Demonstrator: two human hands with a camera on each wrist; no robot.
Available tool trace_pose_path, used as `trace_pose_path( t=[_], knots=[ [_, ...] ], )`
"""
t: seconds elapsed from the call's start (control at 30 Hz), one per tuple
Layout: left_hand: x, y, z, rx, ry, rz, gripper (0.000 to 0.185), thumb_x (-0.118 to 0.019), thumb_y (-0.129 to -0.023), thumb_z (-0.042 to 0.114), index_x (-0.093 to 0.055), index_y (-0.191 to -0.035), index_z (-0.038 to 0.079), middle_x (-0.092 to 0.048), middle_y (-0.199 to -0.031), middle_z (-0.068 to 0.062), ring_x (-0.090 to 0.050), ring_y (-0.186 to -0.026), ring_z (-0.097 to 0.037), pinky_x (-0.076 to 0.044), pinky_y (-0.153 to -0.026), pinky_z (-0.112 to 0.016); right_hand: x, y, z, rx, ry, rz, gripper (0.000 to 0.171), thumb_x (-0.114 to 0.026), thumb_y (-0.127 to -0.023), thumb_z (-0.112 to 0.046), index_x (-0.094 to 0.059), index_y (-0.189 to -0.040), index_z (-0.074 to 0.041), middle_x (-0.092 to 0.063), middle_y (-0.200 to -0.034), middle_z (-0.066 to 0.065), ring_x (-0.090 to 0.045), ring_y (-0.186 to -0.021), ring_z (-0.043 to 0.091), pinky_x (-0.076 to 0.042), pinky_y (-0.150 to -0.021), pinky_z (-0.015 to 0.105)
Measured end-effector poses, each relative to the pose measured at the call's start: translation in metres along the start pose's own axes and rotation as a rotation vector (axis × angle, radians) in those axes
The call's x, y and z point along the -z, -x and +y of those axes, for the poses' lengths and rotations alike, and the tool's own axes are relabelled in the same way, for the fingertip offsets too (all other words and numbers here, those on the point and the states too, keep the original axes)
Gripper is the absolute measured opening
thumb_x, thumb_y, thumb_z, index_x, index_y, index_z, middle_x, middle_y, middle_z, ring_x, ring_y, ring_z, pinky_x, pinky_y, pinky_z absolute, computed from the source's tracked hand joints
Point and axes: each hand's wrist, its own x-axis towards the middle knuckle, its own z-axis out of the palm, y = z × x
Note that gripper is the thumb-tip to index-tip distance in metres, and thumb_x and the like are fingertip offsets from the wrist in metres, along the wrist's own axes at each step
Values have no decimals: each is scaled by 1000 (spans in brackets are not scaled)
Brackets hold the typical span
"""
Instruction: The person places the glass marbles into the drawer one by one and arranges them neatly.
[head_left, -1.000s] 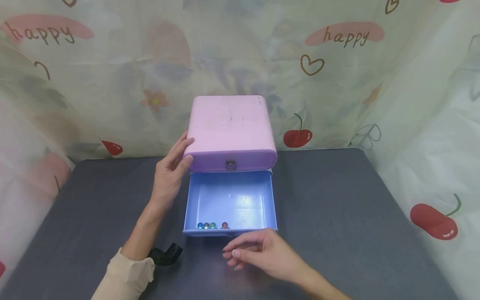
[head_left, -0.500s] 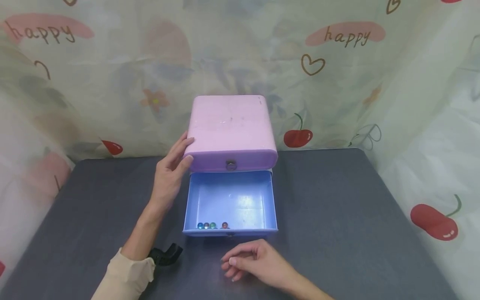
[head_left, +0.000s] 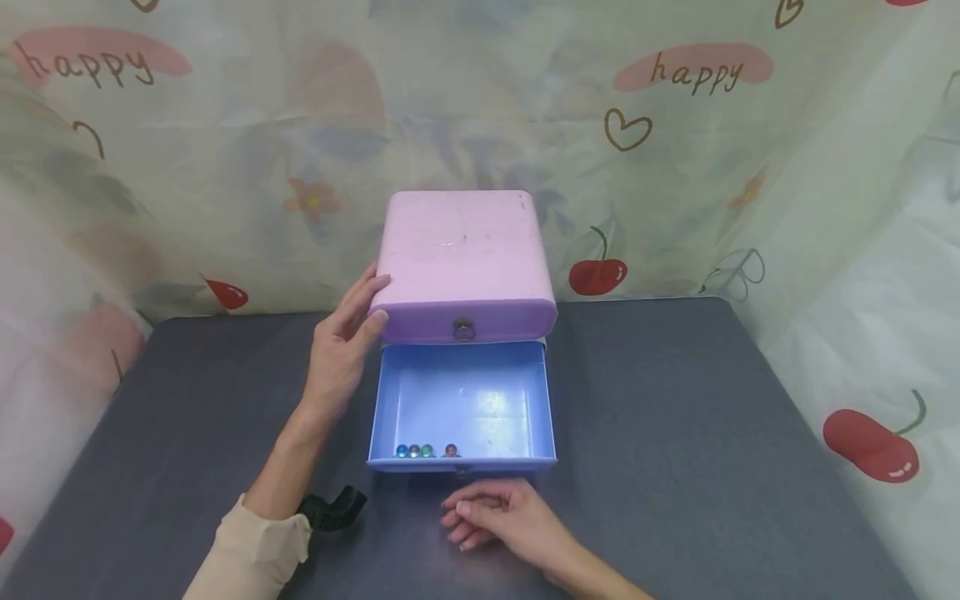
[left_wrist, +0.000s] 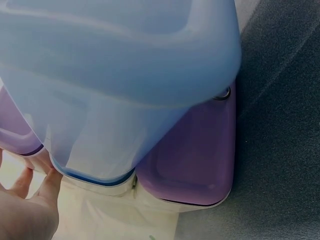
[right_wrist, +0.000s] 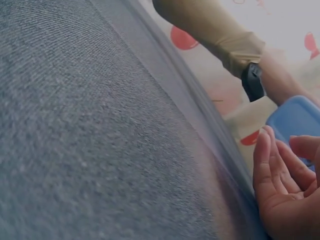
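Note:
A small pink cabinet (head_left: 465, 242) with purple drawer fronts stands at the middle back of the table. Its blue drawer (head_left: 465, 408), the middle of three in the left wrist view, is pulled far out. Several small glass marbles (head_left: 427, 451) lie along the inside of the drawer's front wall. My left hand (head_left: 337, 354) rests against the cabinet's upper left side, thumb at the front corner and fingers on the side. Loosely curled, my right hand (head_left: 506, 521) hovers just in front of the drawer, apart from it, with nothing visible in it.
A dark grey cloth covers the table (head_left: 660, 433). A patterned curtain (head_left: 480, 100) hangs behind it and at both sides. On the left wrist sits a black strap (head_left: 333, 508). The drawer's front juts toward the right hand.
My right hand has drawn back slightly from the drawer's front edge toward the near side. The left hand, cabinet, drawer and marbles stay as they were.

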Motion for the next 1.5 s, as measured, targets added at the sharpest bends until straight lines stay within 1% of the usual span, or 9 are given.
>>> trace_pose_path(
  t=[0.27,0.37,0.57,0.63,0.73,0.87,1.07,1.33,1.5],
  knots=[
    [-1,-1,-1,-7,11,-4,44,-55,-101,3,-53,-145,11,-36,-158,8,-33,-145,-15,-35,-113,-29,-4,-4,5,27,0,75,40,-62,-98,-12,-56,-129,14,-70,-107,28,-71,-79,10,-59,-72,28],
    [-1,-2,-2,-4,8,-1,44,-55,-101,3,-53,-144,11,-37,-158,7,-34,-145,-15,-35,-113,-30,-5,-5,6,44,10,90,41,-61,-99,-12,-56,-130,14,-70,-107,28,-70,-78,9,-59,-71,27],
    [1,0,-1,5,-20,6,44,-54,-102,5,-53,-145,12,-36,-158,9,-32,-145,-13,-33,-114,-34,-9,-6,8,100,24,84,35,-61,-99,-11,-60,-123,14,-69,-102,32,-70,-76,10,-59,-70,28],
    [1,1,-1,8,-27,5,44,-54,-102,5,-53,-145,13,-36,-158,9,-32,-146,-13,-32,-115,-35,-11,-7,8,102,26,80,34,-60,-99,-12,-61,-119,15,-69,-101,30,-70,-76,10,-59,-70,28],
    [1,1,-2,6,-25,4,44,-54,-102,5,-53,-145,12,-36,-158,9,-31,-146,-13,-32,-115,-33,-13,-10,6,90,30,81,36,-60,-100,-16,-63,-116,16,-71,-99,27,-70,-75,9,-59,-70,28],
    [1,0,-3,1,-22,3,44,-54,-102,5,-53,-145,12,-36,-158,8,-32,-146,-14,-33,-114,-31,-16,-13,3,74,22,96,38,-57,-102,-22,-65,-115,13,-73,-97,20,-70,-75,10,-59,-70,28],
    [1,1,-1,2,-40,-4,45,-54,-102,6,-52,-146,15,-35,-158,10,-32,-145,-13,-34,-114,-35,-15,-16,1,67,-19,120,44,-54,-104,-28,-67,-110,13,-74,-92,14,-69,-73,11,-58,-67,26],
    [1,0,-1,-6,-35,-8,44,-55,-102,7,-52,-146,13,-35,-159,5,-32,-146,-17,-35,-113,-32,-13,-17,2,165,32,73,41,-49,-106,-22,-65,-105,16,-72,-93,24,-70,-70,11,-57,-63,25],
    [1,0,-1,1,-30,-2,45,-55,-102,7,-52,-146,15,-35,-158,8,-33,-145,-14,-35,-113,-31,-12,-18,1,199,42,48,40,-47,-107,-20,-64,-105,16,-72,-94,26,-70,-70,11,-58,-62,27]
  ],
)
